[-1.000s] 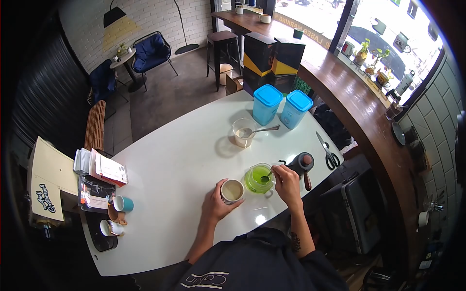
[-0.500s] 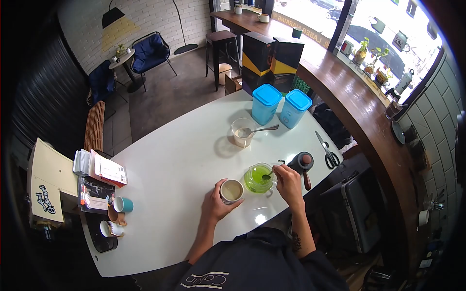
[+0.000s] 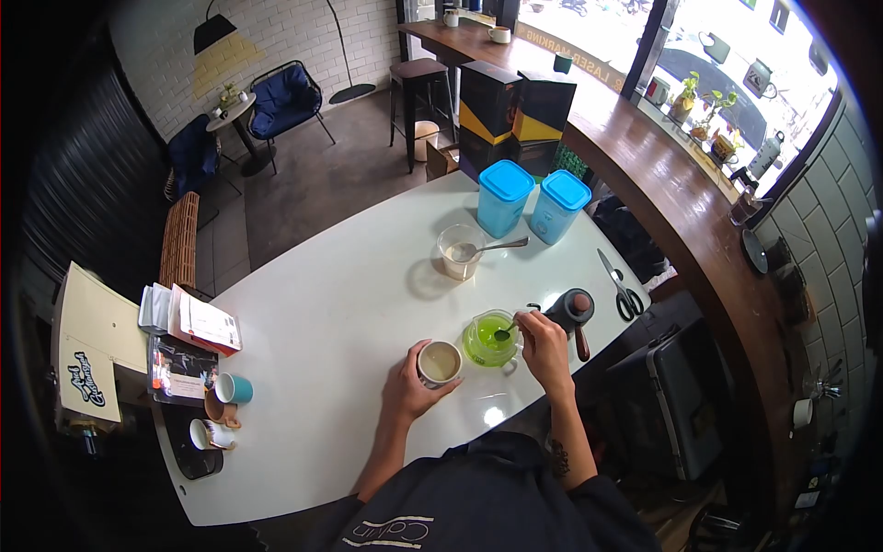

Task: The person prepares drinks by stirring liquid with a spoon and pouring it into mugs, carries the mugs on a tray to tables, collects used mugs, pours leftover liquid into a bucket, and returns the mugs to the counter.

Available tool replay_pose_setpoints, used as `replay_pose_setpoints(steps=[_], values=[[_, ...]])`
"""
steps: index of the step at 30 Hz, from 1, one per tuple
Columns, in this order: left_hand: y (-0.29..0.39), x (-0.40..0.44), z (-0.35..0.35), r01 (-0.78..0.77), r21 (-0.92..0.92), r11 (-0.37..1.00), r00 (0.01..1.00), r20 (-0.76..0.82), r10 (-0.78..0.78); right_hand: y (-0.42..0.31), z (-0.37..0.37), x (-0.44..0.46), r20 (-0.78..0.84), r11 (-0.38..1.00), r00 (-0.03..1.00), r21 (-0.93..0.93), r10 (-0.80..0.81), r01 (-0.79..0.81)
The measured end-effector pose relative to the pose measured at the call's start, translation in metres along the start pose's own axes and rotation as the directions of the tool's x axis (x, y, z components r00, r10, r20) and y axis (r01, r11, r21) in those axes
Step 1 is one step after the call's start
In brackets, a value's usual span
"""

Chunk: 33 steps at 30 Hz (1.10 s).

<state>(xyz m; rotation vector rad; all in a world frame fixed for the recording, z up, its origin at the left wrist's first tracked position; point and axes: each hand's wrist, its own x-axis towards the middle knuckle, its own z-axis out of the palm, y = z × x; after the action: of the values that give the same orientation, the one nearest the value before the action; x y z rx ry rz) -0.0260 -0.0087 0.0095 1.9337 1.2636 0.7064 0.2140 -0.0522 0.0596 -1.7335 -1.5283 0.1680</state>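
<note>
My left hand (image 3: pixel 417 387) is wrapped round a cup (image 3: pixel 440 362) that holds a pale, cloudy liquid. Just to its right stands a clear glass vessel (image 3: pixel 479 354) with bright green liquid inside. My right hand (image 3: pixel 546 348) pinches the handle of a spoon (image 3: pixel 506 333), whose bowl dips into the green liquid. Behind my right hand is a dark kettle (image 3: pixel 572 307) with a wooden knob and handle. Farther up the table, another spoon (image 3: pixel 501 246) rests in a clear cup (image 3: pixel 457 267) with pale residue.
Two blue-lidded containers (image 3: pixel 505 204) stand at the table's far end. Scissors (image 3: pixel 623 287) lie near the right edge. Several mugs (image 3: pixel 234 388) sit on a dark tray (image 3: pixel 195 460) at the left, below papers (image 3: pixel 204 322). A wooden counter (image 3: pixel 635 152) runs along the window.
The spoon in my right hand has shifted slightly left within the green liquid. My left hand and the cup have stayed in place.
</note>
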Motion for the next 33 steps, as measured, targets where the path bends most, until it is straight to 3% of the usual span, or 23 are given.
replay_pose_setpoints(steps=[6, 33], values=[[0.0017, -0.0002, -0.0009, 0.0, 0.015, 1.0, 1.0, -0.002, 0.0, 0.0002, -0.0004, 0.0016, 0.046, 0.999, 0.999, 0.05, -0.024, 0.022], [-0.0007, 0.0001, 0.001, -0.004, 0.004, 1.0, 1.0, -0.005, 0.004, 0.0007, 0.0011, 0.0024, -0.026, 0.995, 0.998, 0.087, -0.049, 0.051]])
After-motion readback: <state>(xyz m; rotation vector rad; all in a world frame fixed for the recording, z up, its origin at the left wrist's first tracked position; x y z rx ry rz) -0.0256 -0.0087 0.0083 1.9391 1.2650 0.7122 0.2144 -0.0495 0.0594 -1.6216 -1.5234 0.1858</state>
